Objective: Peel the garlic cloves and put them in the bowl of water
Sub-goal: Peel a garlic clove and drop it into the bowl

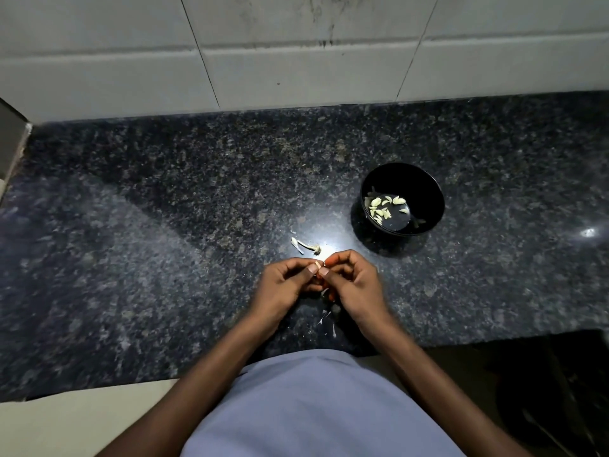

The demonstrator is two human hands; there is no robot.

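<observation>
My left hand (290, 280) and my right hand (351, 282) meet over the near middle of the dark granite counter (164, 258). Together they pinch a small garlic clove (319, 266) between thumbs and fingertips; most of the clove is hidden by the fingers. A black bowl (428, 192) stands to the far right of my hands, holding water and several peeled pale cloves (384, 206).
A garlic stem with bits of skin (306, 246) lies just beyond my hands. More thin skin scraps (326, 319) lie under my wrists near the counter's front edge. A white tiled wall (296, 61) rises behind the counter. A dark area lies at the lower right.
</observation>
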